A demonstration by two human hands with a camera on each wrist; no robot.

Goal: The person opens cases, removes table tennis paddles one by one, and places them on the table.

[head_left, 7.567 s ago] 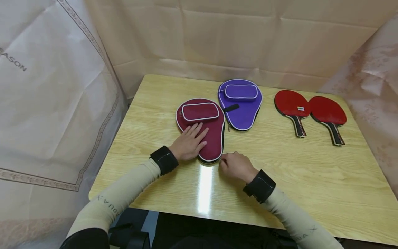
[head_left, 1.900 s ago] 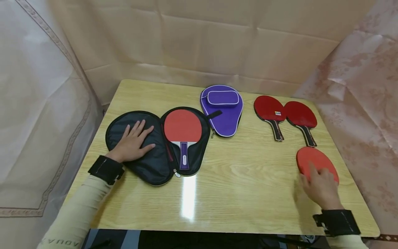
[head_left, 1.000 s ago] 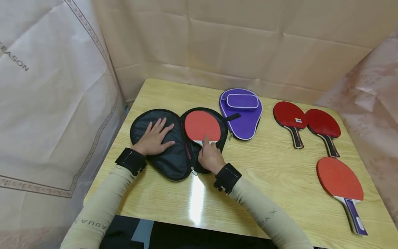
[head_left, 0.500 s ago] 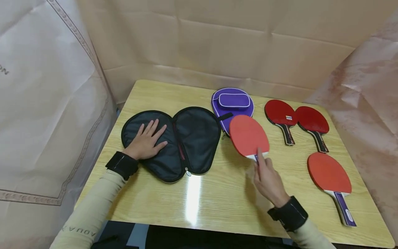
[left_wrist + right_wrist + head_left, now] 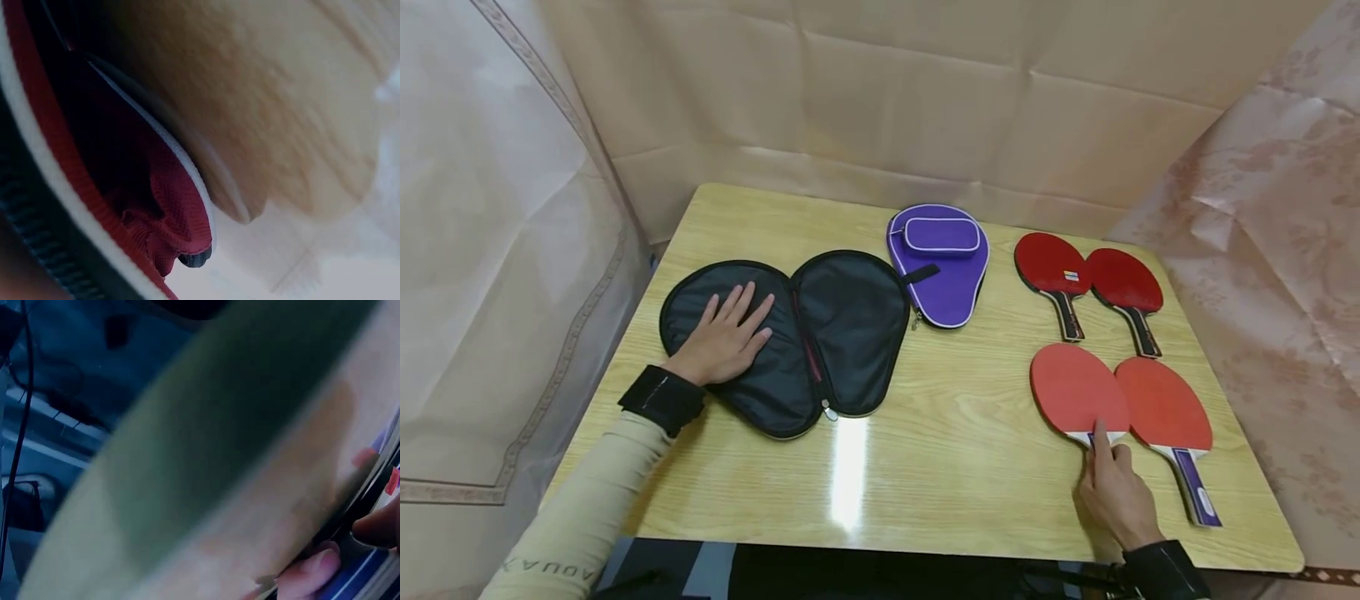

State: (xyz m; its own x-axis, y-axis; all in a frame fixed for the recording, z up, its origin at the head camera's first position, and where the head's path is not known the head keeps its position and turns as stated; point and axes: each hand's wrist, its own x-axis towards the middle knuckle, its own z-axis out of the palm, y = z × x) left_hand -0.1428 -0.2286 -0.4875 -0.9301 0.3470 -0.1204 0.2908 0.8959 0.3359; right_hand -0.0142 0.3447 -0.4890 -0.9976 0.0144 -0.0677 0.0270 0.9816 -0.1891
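An unzipped table tennis bat case [image 5: 853, 333] lies spread flat, black lining up; in the left wrist view its maroon outer side [image 5: 169, 194] and white piping show. My left hand [image 5: 721, 337] rests on its left half, fingers spread. The right half holds no bat. At the right, my right hand [image 5: 1116, 487] grips the handle of a light-red table tennis bat [image 5: 1075, 387], forefinger along the bottom of its face. In the right wrist view, fingertips [image 5: 309, 572] show at the blue handle. Beside that bat lies a second light-red bat [image 5: 1165, 404] with a purple-and-white handle.
A purple bat case [image 5: 951, 287] with a small pocket lies at the back middle. Two dark-red bats, a stickered one [image 5: 1051, 262] and a plain one [image 5: 1123, 279], lie behind the light-red pair. The wooden table [image 5: 955, 467] has a cloth backdrop [image 5: 880, 100] behind it.
The maroon case, closed at first, has been opened. One light-red bat was set down at the right; my right hand took another from the case and carried it rightward. My left hand stayed on the flap.
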